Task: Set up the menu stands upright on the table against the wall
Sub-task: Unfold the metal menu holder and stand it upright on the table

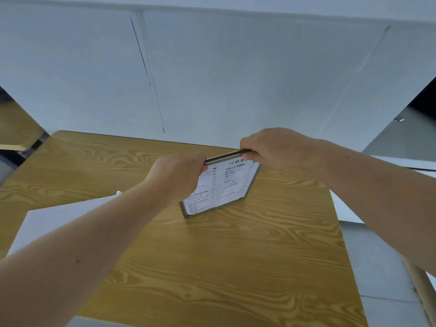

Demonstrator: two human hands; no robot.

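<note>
A menu stand (224,185), a framed white sheet with dark print, stands on the wood-grain table (236,267) a short way in front of the white wall (212,79). Its bottom edge rests on the tabletop and it leans slightly. My left hand (179,175) grips the top left corner of the frame. My right hand (276,147) grips the top right corner. Both hands cover part of the upper edge.
A flat white board or sheet (66,220) lies on the table's left side, under my left forearm. The table's right edge drops to a grey floor (382,267). Another wooden surface (16,123) shows at far left.
</note>
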